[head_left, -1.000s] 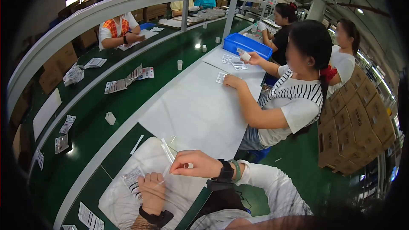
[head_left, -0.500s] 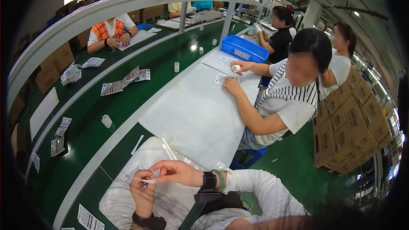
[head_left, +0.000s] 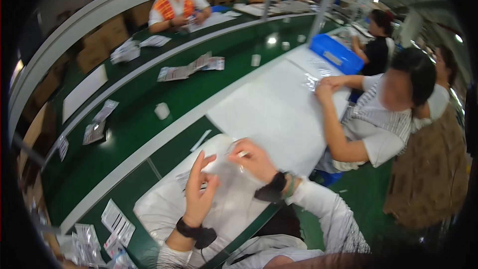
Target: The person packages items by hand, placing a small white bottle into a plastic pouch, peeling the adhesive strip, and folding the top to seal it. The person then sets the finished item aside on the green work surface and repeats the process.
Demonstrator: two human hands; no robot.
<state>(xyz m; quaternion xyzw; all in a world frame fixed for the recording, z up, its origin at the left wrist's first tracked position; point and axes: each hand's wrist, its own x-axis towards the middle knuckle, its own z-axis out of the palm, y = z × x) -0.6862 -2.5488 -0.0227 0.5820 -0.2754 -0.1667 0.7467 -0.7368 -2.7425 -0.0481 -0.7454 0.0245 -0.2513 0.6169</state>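
Observation:
My left hand (head_left: 200,189) is raised over a white covered work surface (head_left: 154,204), its fingers apart and nothing visible between them. Beside it, to the right and a little farther off, my right hand (head_left: 256,162) has thumb and fingers pinched together. A small white piece (head_left: 242,154) shows at its fingertips, too blurred for its kind to be told. Near the left hand a clear plastic packet (head_left: 183,180) lies on the white surface, partly hidden by that hand. Just beyond lies a narrow white strip (head_left: 200,140) on the green bench.
A green conveyor belt (head_left: 209,89) carries white containers (head_left: 162,111) and printed packets (head_left: 191,67). More packets (head_left: 118,222) lie at lower left. On the right a co-worker (head_left: 388,114) handles a clear packet (head_left: 311,82) near a blue bin (head_left: 336,55). Across the belt sits another person (head_left: 179,12).
My hands have parted; the left has let go of the white piece and opened, the right has drawn away with it. The scene has shifted rightward in view. The co-worker's hands have come together.

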